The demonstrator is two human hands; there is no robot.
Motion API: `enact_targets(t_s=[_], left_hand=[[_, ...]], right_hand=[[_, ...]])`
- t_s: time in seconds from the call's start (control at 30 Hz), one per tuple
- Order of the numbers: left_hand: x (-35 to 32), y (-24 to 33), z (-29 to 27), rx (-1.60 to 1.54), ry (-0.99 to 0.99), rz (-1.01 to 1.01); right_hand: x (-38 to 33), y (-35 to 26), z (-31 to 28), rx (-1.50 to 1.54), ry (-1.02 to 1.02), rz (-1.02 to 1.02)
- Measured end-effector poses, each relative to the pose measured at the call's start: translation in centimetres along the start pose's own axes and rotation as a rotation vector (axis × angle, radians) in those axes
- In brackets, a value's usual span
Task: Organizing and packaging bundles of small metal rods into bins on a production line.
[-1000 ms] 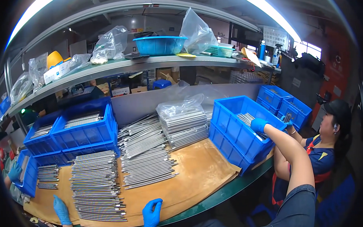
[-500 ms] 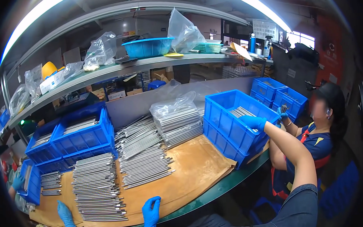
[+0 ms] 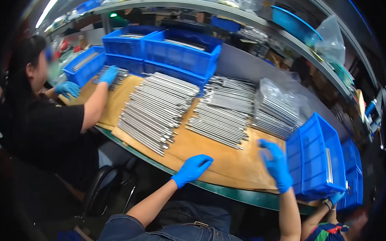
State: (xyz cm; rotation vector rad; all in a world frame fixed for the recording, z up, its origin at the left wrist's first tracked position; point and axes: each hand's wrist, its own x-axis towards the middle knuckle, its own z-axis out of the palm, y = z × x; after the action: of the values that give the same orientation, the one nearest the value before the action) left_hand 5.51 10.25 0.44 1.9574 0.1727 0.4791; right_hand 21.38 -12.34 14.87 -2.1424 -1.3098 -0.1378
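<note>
My left hand (image 3: 192,169), in a blue glove, hovers over the near edge of the brown sheet (image 3: 228,161) on the workbench. Its fingers reach loosely to the right and hold nothing. Raised beside the blue bin at the right (image 3: 298,159), my right hand (image 3: 276,165) is blurred, with fingers apart and nothing visible in them. Beyond my left hand lies a wide layer of thin metal rods (image 3: 154,107). A smaller pile of rods (image 3: 223,121) sits between my hands and farther back. Next to it is a stack of rods (image 3: 275,113) under clear plastic.
A co-worker (image 3: 44,113) at the left has gloved hands near a small blue bin (image 3: 85,65). Another person's gloved hand (image 3: 337,197) touches the right-hand bins. Stacked blue bins (image 3: 178,51) line the back, below a metal shelf (image 3: 197,3) holding a blue basin (image 3: 296,25).
My right hand has come out of the blue bin, back over the brown sheet, with no rods visible in it. The view has swung left, showing the co-worker there.
</note>
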Motion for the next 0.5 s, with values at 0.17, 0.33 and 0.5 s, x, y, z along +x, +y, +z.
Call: enact_targets(t_s=[0.17,0.33,0.5], left_hand=[[0.1,0.4,1.4,-0.072,-0.044,0.007],[0.1,0.9,1.9,-0.104,-0.034,-0.021],[0.1,0.7,1.5,-0.081,-0.031,-0.022]], right_hand=[[3.5,4.6,11.0,-0.282,-0.178,-0.167],[5.5,7.8,15.4,-0.428,-0.147,-0.012],[5.7,7.0,15.4,-0.397,-0.236,0.002]])
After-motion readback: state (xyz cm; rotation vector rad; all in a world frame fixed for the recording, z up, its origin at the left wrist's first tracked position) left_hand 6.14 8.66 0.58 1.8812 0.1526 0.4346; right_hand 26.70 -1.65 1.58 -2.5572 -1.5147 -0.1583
